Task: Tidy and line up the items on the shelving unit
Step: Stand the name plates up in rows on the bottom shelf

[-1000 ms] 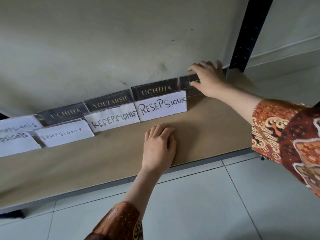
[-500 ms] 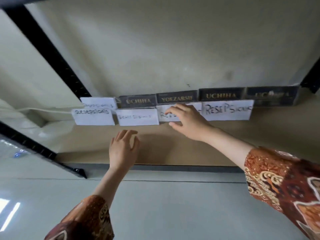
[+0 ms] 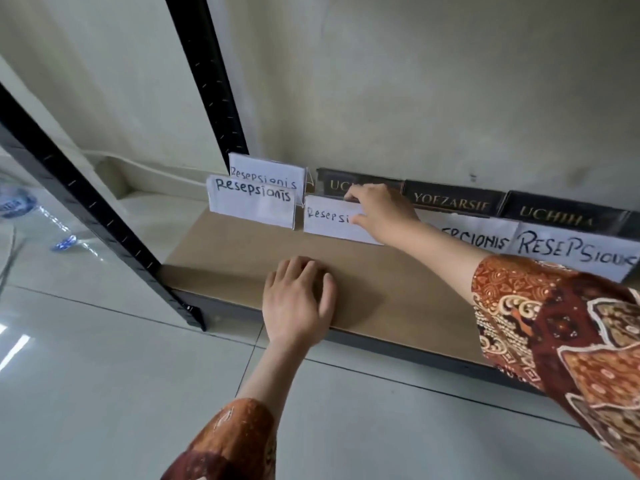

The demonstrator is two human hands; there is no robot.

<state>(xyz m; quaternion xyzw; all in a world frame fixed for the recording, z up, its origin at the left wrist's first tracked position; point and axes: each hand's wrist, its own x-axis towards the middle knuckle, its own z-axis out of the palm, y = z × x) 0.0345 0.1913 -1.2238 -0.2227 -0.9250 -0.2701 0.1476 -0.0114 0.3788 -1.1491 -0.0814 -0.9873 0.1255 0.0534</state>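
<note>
Pinching white card with right hand, left hand flat on shelf; risking toppling neighbouring cards leftward.

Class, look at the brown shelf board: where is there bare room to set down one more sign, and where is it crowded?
Bare brown shelf board lies between the white paper signs and the front edge, left of the left hand. More lies between the left hand and the right forearm. The back is crowded: black nameplates behind white signs, the right hand among them.
</note>
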